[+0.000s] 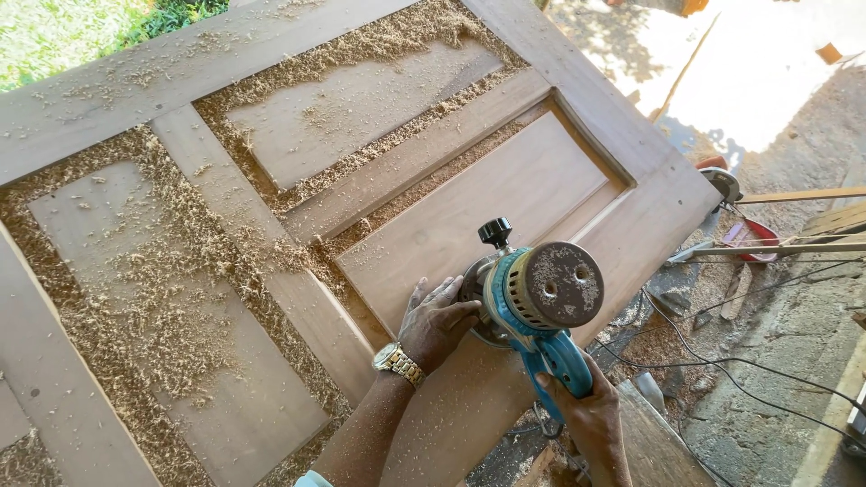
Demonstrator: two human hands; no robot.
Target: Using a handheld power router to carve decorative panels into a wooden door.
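Note:
A large panelled wooden door (pixel 469 135) lies flat, its grooves filled with wood shavings. A teal electric router (pixel 539 298) stands on the door's near stile, beside the clean lower right panel (pixel 505 203). My left hand (pixel 436 320), with a metal wristwatch (pixel 398 362), presses on the router's base from the left. My right hand (pixel 585 410) grips the router's teal handle from below. A black knob (pixel 494 231) sticks up from the tool's far side.
Thick shavings (pixel 162 298) cover the left panels. Black cables (pixel 722 361) trail over the concrete floor at right. Wooden slats (pixel 794 243), a red tool (pixel 762 236) and another power tool (pixel 722 180) lie beyond the door's right edge. Grass (pixel 63 32) shows top left.

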